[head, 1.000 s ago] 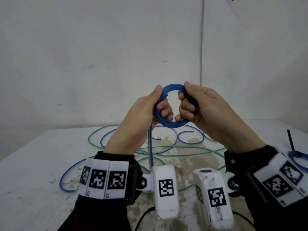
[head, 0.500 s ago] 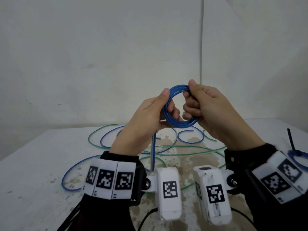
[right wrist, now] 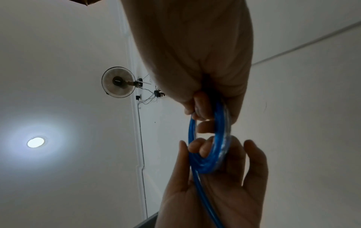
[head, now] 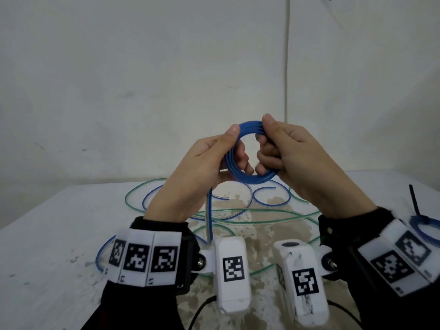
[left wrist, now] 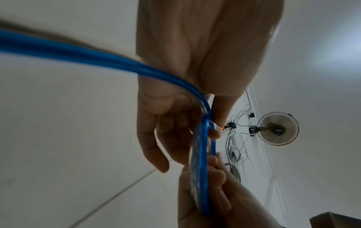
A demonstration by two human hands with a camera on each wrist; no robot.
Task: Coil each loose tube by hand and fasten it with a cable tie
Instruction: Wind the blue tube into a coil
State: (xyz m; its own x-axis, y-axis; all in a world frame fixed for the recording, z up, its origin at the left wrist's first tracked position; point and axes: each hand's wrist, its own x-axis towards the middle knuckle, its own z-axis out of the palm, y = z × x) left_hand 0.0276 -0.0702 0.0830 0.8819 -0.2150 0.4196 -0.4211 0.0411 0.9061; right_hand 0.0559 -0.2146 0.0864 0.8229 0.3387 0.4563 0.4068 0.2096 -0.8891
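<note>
Both hands hold a small blue tube coil (head: 240, 173) upright above the table. My left hand (head: 202, 167) grips the coil's left side, thumb on the upper rim. My right hand (head: 292, 158) pinches the top right of the coil, fingers curled through the ring. The tube's loose tail (head: 209, 217) hangs from the left hand down to the table. In the left wrist view the blue coil (left wrist: 203, 169) runs edge-on between both hands. In the right wrist view the coil (right wrist: 213, 148) shows as a narrow ring held by both hands.
Loose green tubes (head: 250, 211) and blue tubes (head: 271, 203) lie tangled on the stained white table (head: 47, 234). At the right edge lies a blue coil (head: 426, 227) fastened with a black cable tie (head: 415, 200). A white wall stands behind.
Both hands have lifted the coil a little and shifted it right. The right thumb now sits on top of the ring, and the hanging tail has drawn upward.
</note>
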